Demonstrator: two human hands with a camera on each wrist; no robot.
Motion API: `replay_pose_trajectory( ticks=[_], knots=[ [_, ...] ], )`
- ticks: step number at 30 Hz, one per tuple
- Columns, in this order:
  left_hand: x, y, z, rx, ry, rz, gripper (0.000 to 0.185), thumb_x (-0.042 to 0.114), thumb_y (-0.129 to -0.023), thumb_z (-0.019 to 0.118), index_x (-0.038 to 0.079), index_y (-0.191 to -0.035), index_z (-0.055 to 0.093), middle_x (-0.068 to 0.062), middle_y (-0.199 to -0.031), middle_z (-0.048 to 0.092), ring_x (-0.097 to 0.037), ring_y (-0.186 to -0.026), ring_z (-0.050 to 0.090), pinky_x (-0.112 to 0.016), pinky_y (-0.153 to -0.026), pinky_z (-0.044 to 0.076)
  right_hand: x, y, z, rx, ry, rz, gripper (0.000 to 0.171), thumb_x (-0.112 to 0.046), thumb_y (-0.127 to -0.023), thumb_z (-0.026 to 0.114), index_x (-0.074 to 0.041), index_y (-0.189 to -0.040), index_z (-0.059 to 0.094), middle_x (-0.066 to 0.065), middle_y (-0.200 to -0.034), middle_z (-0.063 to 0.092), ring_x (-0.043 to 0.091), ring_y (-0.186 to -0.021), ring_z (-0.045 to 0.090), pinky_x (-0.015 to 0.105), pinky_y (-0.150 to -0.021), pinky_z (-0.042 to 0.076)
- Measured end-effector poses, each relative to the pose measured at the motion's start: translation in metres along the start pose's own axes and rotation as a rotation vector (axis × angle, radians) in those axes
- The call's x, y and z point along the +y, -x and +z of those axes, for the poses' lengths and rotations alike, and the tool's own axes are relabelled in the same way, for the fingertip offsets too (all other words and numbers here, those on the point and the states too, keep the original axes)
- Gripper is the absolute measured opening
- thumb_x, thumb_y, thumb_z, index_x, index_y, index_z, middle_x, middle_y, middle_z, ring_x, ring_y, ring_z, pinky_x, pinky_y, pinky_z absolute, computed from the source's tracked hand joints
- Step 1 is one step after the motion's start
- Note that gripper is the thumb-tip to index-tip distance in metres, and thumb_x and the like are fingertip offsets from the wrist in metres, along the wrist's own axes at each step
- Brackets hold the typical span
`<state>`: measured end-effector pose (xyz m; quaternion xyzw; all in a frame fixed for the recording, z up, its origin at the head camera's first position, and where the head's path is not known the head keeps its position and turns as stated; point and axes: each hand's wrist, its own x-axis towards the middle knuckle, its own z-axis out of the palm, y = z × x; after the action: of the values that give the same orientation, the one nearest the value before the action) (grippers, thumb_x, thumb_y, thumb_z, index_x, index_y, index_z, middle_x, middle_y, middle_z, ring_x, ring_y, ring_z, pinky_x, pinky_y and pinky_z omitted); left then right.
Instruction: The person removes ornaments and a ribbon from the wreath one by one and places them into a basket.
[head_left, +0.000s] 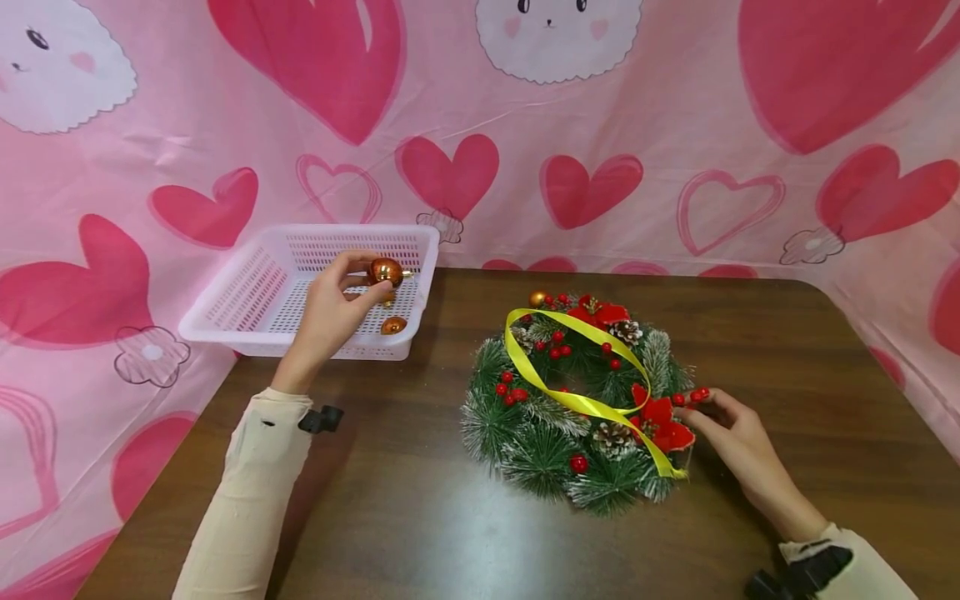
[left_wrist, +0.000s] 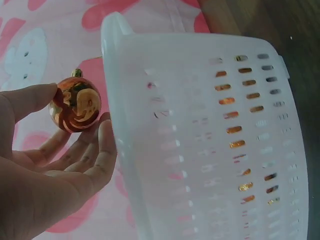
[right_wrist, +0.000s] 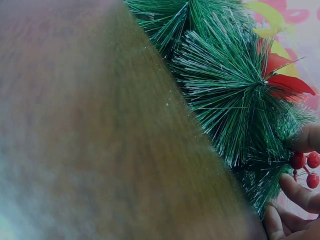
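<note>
In the head view my left hand (head_left: 335,307) holds a shiny copper-coloured bauble (head_left: 386,272) above the right part of the white plastic basket (head_left: 315,346). The left wrist view shows the thumb and fingers around the bauble (left_wrist: 75,107), its gold cap on top. On the table lies a green Christmas wreath (head_left: 551,458) with frosted tips, pine cones, red flowers and berries. My right hand (head_left: 750,458) grips its right edge, beside a cluster of red berries (right_wrist: 312,160). The inner side of that grip is partly hidden.
Another copper bauble (head_left: 393,325) lies inside the basket. A yellow ribbon (head_left: 577,402) loops loosely across the wreath, and a gold bauble (head_left: 537,299) sits at its far edge. Behind the brown table (head_left: 420,517) hangs a pink heart-printed cloth (head_left: 517,125).
</note>
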<state>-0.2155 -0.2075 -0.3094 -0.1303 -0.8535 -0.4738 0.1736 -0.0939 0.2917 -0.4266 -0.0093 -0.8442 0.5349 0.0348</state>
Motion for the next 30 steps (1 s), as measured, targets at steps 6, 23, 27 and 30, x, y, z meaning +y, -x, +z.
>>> replay_pose_trajectory(
  ticks=[6, 23, 27, 30],
  knots=[
    [-0.010, -0.003, -0.004, 0.001, -0.040, -0.043, 0.041, 0.016, -0.091, 0.074, 0.003, -0.127, 0.059, -0.015, -0.123, 0.064, -0.028, -0.112, 0.063, -0.029, -0.085, 0.055, -0.001, 0.000, 0.000, -0.001, 0.002, 0.009, 0.028, -0.024, -0.097, 0.067, 0.002, -0.107, 0.062, -0.011, -0.100, 0.066, 0.002, -0.090, 0.061, 0.015, -0.076, 0.049],
    [-0.035, -0.005, -0.021, -0.053, -0.132, -0.144, 0.044, 0.022, -0.092, 0.073, 0.003, -0.128, 0.055, -0.020, -0.127, 0.061, -0.037, -0.113, 0.063, -0.050, -0.094, 0.052, -0.001, 0.000, 0.000, -0.005, 0.004, 0.009, 0.029, -0.025, -0.097, 0.066, 0.002, -0.109, 0.062, -0.011, -0.102, 0.065, 0.002, -0.090, 0.061, 0.014, -0.076, 0.049],
    [-0.037, -0.005, -0.023, -0.082, -0.163, -0.133, 0.045, 0.019, -0.092, 0.073, 0.000, -0.129, 0.055, -0.022, -0.127, 0.061, -0.039, -0.110, 0.064, -0.027, -0.081, 0.056, -0.001, 0.000, 0.000, -0.005, 0.006, 0.014, 0.029, -0.025, -0.097, 0.066, 0.002, -0.109, 0.062, -0.012, -0.102, 0.065, 0.002, -0.091, 0.061, 0.014, -0.076, 0.049],
    [-0.039, -0.005, -0.024, -0.095, -0.176, -0.130, 0.044, 0.017, -0.091, 0.073, -0.001, -0.128, 0.055, -0.023, -0.126, 0.061, -0.039, -0.108, 0.064, -0.011, -0.070, 0.049, -0.001, 0.000, -0.001, -0.007, 0.005, 0.016, 0.029, -0.025, -0.098, 0.066, 0.002, -0.109, 0.062, -0.011, -0.102, 0.065, 0.002, -0.091, 0.061, 0.014, -0.077, 0.049]
  ],
)
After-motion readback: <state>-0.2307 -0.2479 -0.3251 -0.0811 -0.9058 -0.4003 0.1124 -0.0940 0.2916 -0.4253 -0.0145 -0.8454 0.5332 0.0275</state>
